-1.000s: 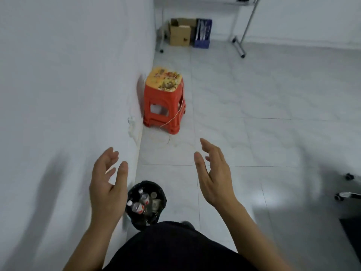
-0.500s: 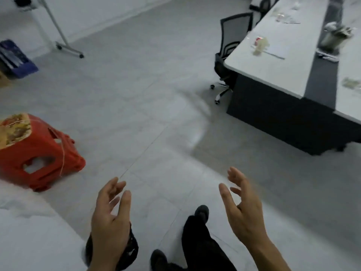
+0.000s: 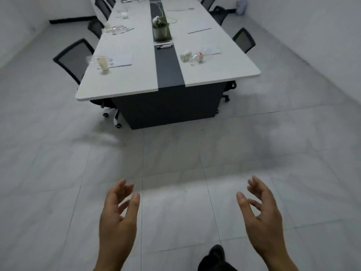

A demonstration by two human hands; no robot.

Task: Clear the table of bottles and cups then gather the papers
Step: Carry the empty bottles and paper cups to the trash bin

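Observation:
A long white table (image 3: 136, 83) with a dark centre strip stands ahead across the tiled floor. On its near left lie a clear bottle (image 3: 93, 60), a pale cup (image 3: 104, 64) and a sheet of paper (image 3: 122, 60). On the near right are a tipped cup (image 3: 185, 55), a clear bottle (image 3: 199, 55) and paper (image 3: 212, 50). More bottles, cups and papers (image 3: 198, 28) sit farther back. My left hand (image 3: 117, 216) and right hand (image 3: 261, 218) hang low in front of me, fingers spread, both empty and far from the table.
A potted plant (image 3: 160, 30) and markers (image 3: 165, 46) sit on the centre strip. Black office chairs (image 3: 75, 57) line both long sides of the table, one (image 3: 244, 39) at the right. White walls close the room left and right. My foot (image 3: 215, 253) shows at the bottom.
My view has swung from the wall, the red stool and the black bin round to the table, which now lies straight ahead. Both hands stay open and empty.

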